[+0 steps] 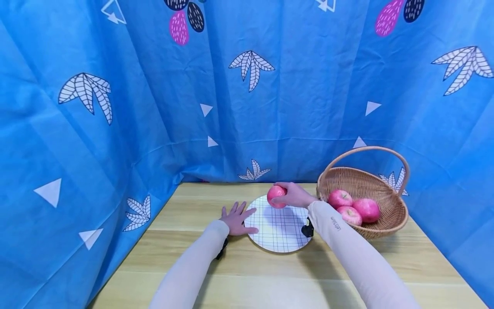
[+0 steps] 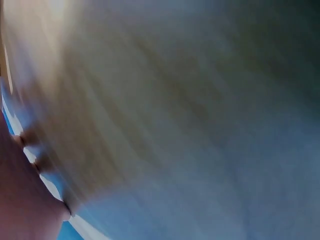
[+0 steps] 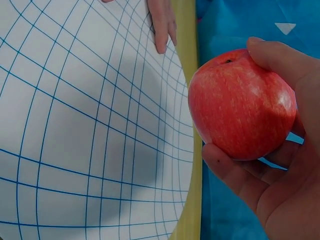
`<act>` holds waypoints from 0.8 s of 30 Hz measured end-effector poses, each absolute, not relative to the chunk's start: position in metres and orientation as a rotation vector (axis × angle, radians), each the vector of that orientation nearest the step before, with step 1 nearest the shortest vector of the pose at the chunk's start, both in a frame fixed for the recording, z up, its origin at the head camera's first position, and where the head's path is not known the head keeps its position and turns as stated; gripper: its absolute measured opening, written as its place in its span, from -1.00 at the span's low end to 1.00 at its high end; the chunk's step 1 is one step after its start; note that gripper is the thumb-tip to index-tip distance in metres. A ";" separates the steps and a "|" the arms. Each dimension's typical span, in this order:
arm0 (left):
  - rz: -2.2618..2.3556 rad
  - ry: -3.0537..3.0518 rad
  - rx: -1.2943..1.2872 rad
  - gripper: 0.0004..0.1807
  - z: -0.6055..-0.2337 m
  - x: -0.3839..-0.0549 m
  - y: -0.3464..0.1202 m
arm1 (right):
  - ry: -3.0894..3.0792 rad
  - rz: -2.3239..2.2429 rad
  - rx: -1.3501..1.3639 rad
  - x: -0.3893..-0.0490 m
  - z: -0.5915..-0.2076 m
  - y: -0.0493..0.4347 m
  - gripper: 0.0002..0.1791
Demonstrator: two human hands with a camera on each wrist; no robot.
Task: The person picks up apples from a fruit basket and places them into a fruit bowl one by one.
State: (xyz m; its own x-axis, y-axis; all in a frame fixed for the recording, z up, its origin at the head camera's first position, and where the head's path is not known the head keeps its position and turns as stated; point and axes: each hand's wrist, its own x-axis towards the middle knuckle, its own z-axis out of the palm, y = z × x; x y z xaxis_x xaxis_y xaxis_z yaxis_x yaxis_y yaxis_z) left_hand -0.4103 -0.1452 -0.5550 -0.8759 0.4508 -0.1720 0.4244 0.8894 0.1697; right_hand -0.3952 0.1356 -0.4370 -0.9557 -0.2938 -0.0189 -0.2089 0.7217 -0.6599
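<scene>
apple (image 1: 275,197), red and round, sat in the grip of the right hand (image 1: 296,196) above the far side of a white gridded plate (image 1: 278,240), thumb and fingers curled about its sides. it looked firm, moderately heavy and smooth enough to slip, likely to bruise if dropped, so its widest part seemed the surest place to hold. the right arm (image 1: 349,244) slanted forward and inward from the lower right, while the left hand (image 1: 235,221) held nothing, its fingers spread wide at the plate's left rim.
</scene>
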 end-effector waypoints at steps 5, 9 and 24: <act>0.197 2.842 0.661 0.11 -0.551 -0.407 -0.145 | 2.794 -1.077 -0.408 -0.399 -0.444 0.132 -0.20; 0.239 2.832 0.657 0.12 -0.547 -0.404 -0.146 | 2.795 -1.115 -0.443 -0.401 -0.449 0.126 -0.21; 0.240 2.835 0.666 0.10 -0.548 -0.402 -0.147 | 2.826 -1.062 -0.389 -0.409 -0.465 0.105 -0.08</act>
